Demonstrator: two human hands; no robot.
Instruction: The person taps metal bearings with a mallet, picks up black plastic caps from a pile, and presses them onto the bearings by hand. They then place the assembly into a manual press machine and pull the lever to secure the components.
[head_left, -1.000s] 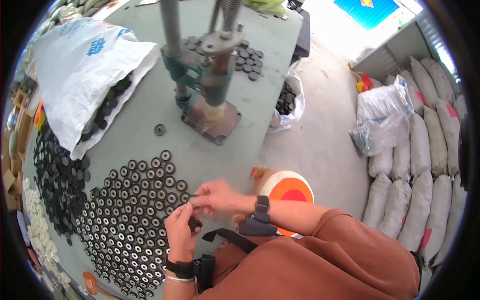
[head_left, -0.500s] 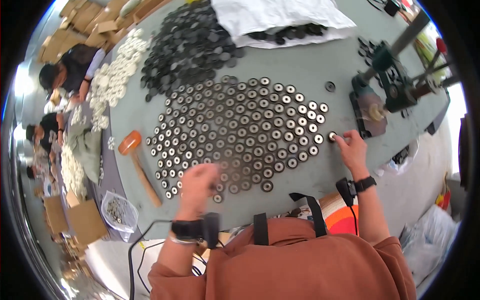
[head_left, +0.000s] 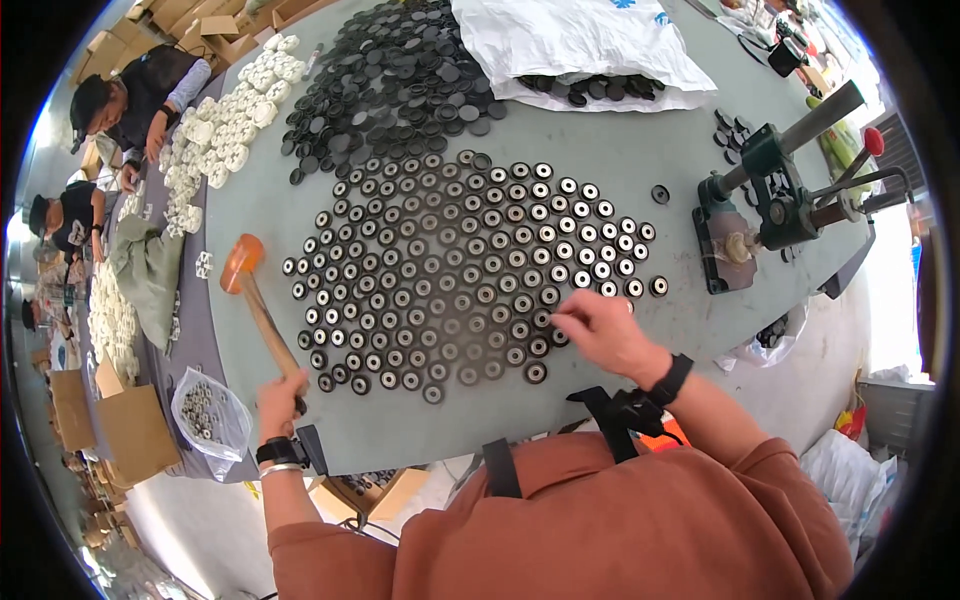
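At the left of the table, my left hand (head_left: pixel 281 404) is closed around the lower end of the wooden handle of an orange-headed mallet (head_left: pixel 241 264). The mallet lies slanting, its head away from me. My right hand (head_left: pixel 612 338) is over the lower right of a wide spread of black discs with silver ringed centres (head_left: pixel 432 264). Its fingers are curled together, the tips close to some discs; whether anything is between them is hidden. One such disc (head_left: pixel 658 286) sits apart at the right of the spread.
A heap of plain black caps (head_left: pixel 390 85) lies at the back, beside a white sack (head_left: pixel 590 50) with more inside. A green hand press (head_left: pixel 760 200) stands right. A clear bag of small parts (head_left: pixel 212 415) is at the left edge. Co-workers handle white parts (head_left: pixel 225 130) far left.
My left hand has moved left from the discs to the mallet handle. My right hand has left the single disc at the right and come in over the spread. The view has shifted slightly.
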